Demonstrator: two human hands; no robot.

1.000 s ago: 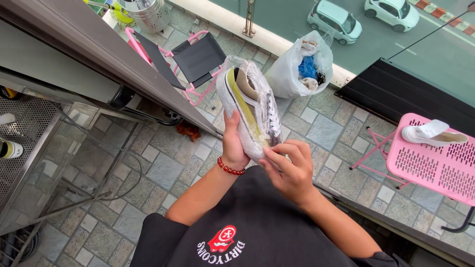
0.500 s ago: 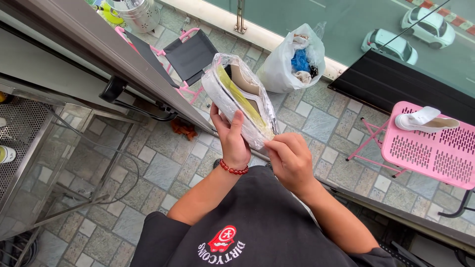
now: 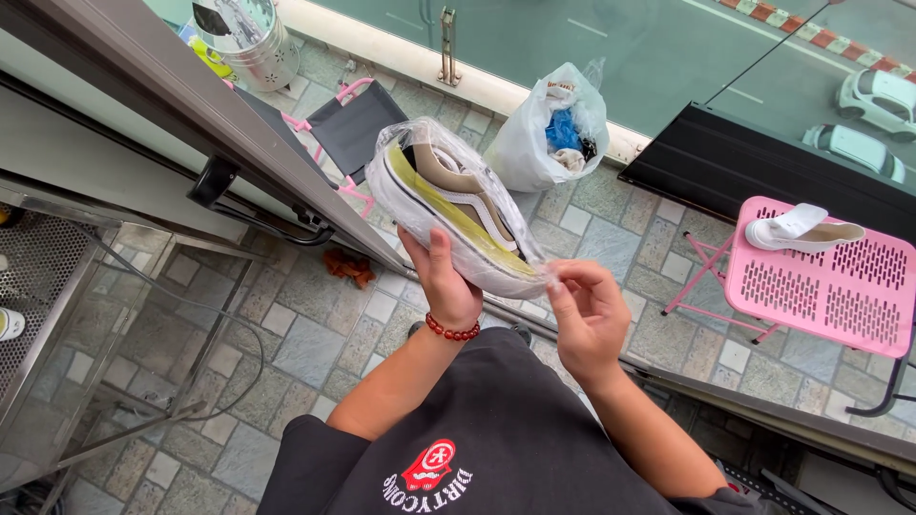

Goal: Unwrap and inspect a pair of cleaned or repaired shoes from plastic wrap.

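A low sneaker (image 3: 456, 204) with a tan upper and yellowed white sole is wrapped in clear plastic film. My left hand (image 3: 445, 282) holds it from beneath, sole side tilted to the left, a red bead bracelet on the wrist. My right hand (image 3: 587, 316) pinches the loose end of the film at the shoe's near tip. Both hands are raised in front of my chest, over a stone-tiled balcony floor.
A pink perforated folding table (image 3: 828, 291) at the right carries a second white-wrapped shoe (image 3: 801, 231). A white plastic bag (image 3: 555, 132) of items stands by the glass railing. A small pink-framed folding stool (image 3: 349, 124) and a metal bucket (image 3: 246, 40) sit at the back left.
The wrapped sneaker has tilted lower and flatter in my left hand. My right hand has moved to the shoe's near tip and pinches the film there.
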